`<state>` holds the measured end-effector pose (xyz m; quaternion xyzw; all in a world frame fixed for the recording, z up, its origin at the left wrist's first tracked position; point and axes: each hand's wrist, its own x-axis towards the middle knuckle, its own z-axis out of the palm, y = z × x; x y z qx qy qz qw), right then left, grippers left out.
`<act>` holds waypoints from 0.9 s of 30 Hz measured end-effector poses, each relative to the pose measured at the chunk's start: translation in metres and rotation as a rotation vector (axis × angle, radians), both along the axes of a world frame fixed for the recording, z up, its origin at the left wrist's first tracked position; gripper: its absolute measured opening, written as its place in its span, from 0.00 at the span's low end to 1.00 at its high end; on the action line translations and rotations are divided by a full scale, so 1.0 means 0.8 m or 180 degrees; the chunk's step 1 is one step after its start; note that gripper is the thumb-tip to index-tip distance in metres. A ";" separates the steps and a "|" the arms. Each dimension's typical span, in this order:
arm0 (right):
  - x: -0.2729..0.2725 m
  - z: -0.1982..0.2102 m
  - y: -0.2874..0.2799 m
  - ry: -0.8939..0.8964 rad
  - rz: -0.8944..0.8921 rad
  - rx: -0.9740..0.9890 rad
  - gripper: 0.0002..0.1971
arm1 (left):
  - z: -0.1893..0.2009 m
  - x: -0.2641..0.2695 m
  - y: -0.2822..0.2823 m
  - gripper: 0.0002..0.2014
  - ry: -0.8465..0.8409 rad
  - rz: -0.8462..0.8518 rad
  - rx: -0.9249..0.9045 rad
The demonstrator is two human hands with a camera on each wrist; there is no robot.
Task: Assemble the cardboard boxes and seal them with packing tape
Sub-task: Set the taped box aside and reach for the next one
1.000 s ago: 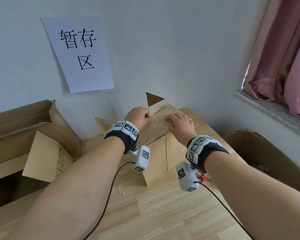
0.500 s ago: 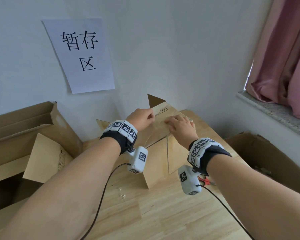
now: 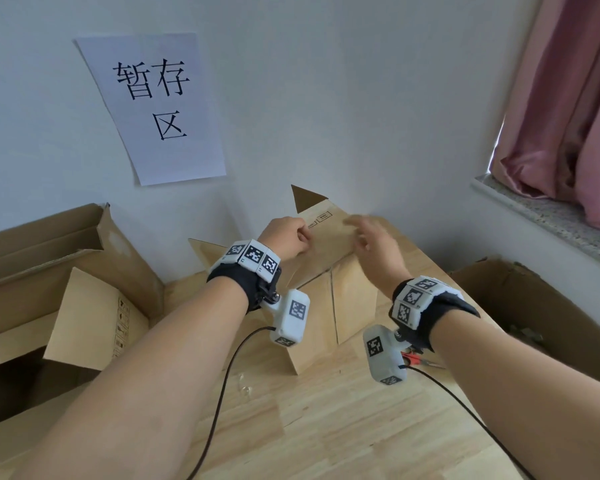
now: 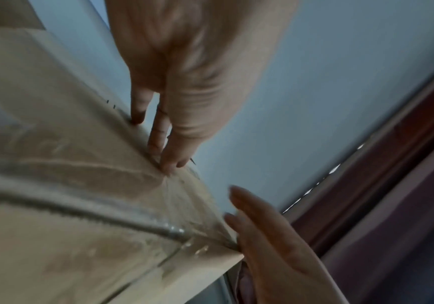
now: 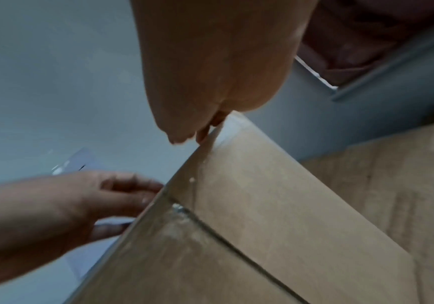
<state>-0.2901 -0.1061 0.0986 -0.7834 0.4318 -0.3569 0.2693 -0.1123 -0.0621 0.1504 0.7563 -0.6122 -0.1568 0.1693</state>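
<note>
A cardboard box (image 3: 352,306) stands tipped on the wooden table (image 3: 326,427), its seam covered with clear tape (image 4: 174,230). My left hand (image 3: 288,237) is curled at the box's upper edge, thumb and fingertips on the cardboard (image 4: 67,205). My right hand (image 3: 371,244) hovers just right of it, blurred, fingers loose and spread, holding nothing. In the right wrist view the right hand's fingertips (image 5: 184,135) sit just above the box's top edge (image 5: 262,205), and the left hand (image 5: 80,201) grips the box's far side.
A large open cardboard box (image 3: 49,271) fills the left, another carton (image 3: 534,306) sits low at the right. Red-handled scissors (image 3: 413,358) lie under my right wrist. A paper sign (image 3: 160,105) hangs on the wall; a window sill (image 3: 551,216) and pink curtain are at right.
My right hand has lifted off the box top, where it lay flat pressing, and its fingers have spread. The left hand stays curled at the same edge.
</note>
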 end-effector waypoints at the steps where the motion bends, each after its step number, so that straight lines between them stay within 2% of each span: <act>1: -0.014 -0.005 -0.005 -0.0331 -0.0401 0.0115 0.17 | -0.004 -0.002 0.001 0.07 -0.0004 0.0075 -0.0174; 3: -0.050 -0.024 -0.014 -0.0559 -0.1189 0.0615 0.18 | -0.010 -0.007 0.004 0.09 0.0002 0.0167 -0.0387; 5: -0.085 -0.063 -0.020 -0.0289 -0.1510 0.1338 0.18 | -0.014 -0.009 0.005 0.11 -0.0019 0.0177 -0.0454; 10: -0.124 -0.182 -0.015 -0.0034 -0.1406 0.2710 0.14 | -0.030 -0.003 0.002 0.13 -0.0062 0.0050 -0.0286; 12: -0.118 -0.204 -0.006 0.0372 -0.1313 0.3238 0.16 | -0.034 -0.001 0.004 0.13 -0.0050 0.0060 -0.0313; 14: -0.108 -0.208 0.016 0.1388 -0.0935 0.2957 0.18 | -0.036 0.000 0.007 0.13 -0.0035 0.0075 -0.0359; 15: -0.101 -0.209 0.018 0.1075 -0.1002 0.3380 0.18 | -0.036 0.001 0.008 0.12 -0.0023 0.0070 -0.0367; 16: -0.098 -0.214 0.016 0.0494 -0.1010 0.3658 0.19 | -0.037 0.002 0.010 0.11 -0.0008 0.0062 -0.0360; 17: -0.097 -0.224 0.017 0.0256 -0.0980 0.3634 0.21 | -0.037 0.002 0.011 0.11 0.0006 0.0052 -0.0347; 19: -0.098 -0.232 0.016 0.0572 -0.0875 0.3587 0.26 | -0.038 0.002 0.013 0.11 0.0022 0.0033 -0.0345; 21: -0.095 -0.235 0.016 0.1042 -0.0732 0.3427 0.25 | -0.037 0.001 0.014 0.11 0.0034 0.0017 -0.0349; 24: -0.083 -0.225 0.026 0.2547 -0.0449 0.2894 0.19 | -0.036 -0.001 0.015 0.11 0.0044 0.0014 -0.0316; 27: -0.077 -0.227 0.032 0.3030 -0.0296 0.2588 0.19 | -0.036 -0.003 0.015 0.11 0.0050 0.0028 -0.0314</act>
